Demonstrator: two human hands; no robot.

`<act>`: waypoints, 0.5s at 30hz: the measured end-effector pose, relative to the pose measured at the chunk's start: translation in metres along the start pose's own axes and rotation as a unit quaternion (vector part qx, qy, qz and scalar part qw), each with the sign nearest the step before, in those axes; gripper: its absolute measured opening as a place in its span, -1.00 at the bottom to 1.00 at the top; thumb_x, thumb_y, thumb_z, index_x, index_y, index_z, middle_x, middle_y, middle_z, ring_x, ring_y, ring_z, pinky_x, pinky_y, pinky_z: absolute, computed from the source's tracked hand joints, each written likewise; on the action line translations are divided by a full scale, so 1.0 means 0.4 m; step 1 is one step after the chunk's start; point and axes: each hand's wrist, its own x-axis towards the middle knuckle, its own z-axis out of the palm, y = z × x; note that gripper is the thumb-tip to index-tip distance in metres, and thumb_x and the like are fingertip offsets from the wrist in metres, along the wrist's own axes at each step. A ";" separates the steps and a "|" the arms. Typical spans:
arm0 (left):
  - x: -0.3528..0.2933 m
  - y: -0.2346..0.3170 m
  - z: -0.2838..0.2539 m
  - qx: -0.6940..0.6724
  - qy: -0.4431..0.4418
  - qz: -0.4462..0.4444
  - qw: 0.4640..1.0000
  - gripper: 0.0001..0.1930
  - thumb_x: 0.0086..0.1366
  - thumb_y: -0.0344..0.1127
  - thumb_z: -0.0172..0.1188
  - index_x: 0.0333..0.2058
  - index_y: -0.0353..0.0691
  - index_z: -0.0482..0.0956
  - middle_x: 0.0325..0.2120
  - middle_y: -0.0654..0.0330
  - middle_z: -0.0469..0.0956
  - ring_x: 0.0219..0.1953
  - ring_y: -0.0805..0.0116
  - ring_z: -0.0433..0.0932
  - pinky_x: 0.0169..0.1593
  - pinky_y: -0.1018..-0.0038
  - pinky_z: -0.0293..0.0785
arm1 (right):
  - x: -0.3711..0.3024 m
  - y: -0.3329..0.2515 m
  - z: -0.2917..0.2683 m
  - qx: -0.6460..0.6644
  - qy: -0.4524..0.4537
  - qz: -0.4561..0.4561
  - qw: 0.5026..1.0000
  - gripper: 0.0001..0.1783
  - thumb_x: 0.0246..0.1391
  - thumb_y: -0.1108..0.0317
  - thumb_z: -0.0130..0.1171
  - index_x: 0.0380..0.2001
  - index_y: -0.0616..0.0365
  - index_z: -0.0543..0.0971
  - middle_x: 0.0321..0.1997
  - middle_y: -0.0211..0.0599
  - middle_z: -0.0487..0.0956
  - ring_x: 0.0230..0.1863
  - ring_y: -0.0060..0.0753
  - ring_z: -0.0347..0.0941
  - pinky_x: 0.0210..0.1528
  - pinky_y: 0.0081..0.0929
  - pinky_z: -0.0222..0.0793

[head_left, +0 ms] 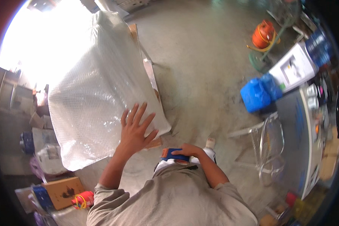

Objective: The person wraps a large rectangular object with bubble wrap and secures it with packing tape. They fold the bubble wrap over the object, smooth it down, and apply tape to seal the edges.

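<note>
A large flat object wrapped in clear bubble wrap (pixel 94 86) fills the left middle of the view, with a brown cardboard edge showing along its right side. My left hand (pixel 135 128) lies flat on the wrap near its lower right corner, fingers spread. My right hand (pixel 188 150) is close to my waist, closed around a blue and orange tape dispenser (pixel 172 154).
Concrete floor (pixel 199 64) lies to the right of the wrapped object. Blue jerrycans (pixel 257 94), a clear plastic chair (pixel 269 145), a grey table (pixel 295 124) and an orange reel (pixel 263 34) stand at right. A cardboard box (pixel 62 191) and bags sit at lower left.
</note>
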 end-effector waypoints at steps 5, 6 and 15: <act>0.126 0.086 -0.015 -0.021 0.126 -0.190 0.974 -0.62 0.18 -0.17 0.39 -0.05 -0.15 0.69 0.02 0.12 0.62 0.14 0.05 0.47 0.33 -0.02 0.12 | -0.093 0.116 -0.417 0.155 0.089 0.088 0.980 -0.21 0.01 -0.40 0.35 -0.36 0.30 0.74 -0.39 -0.27 0.68 -0.36 -0.42 0.57 -0.24 -0.42 0.46; 0.155 0.111 -0.001 -0.046 0.145 -0.196 0.969 -0.63 0.17 -0.19 0.38 -0.05 -0.16 0.68 -0.02 0.12 0.63 0.11 0.06 0.49 0.31 0.00 0.16 | -0.086 0.112 -0.492 0.167 0.101 0.080 0.978 -0.23 0.03 -0.37 0.35 -0.35 0.30 0.74 -0.38 -0.28 0.68 -0.36 -0.45 0.56 -0.24 -0.43 0.46; 0.697 0.033 0.278 -0.258 0.062 -0.253 0.930 -0.57 0.26 -0.19 0.36 0.05 -0.27 0.61 0.04 -0.05 0.57 0.09 -0.07 0.51 0.17 0.10 0.39 | 0.175 0.036 -1.025 0.314 0.219 0.049 0.922 -0.33 0.13 -0.24 0.35 -0.32 0.31 0.72 -0.40 -0.34 0.67 -0.40 -0.55 0.55 -0.29 -0.50 0.45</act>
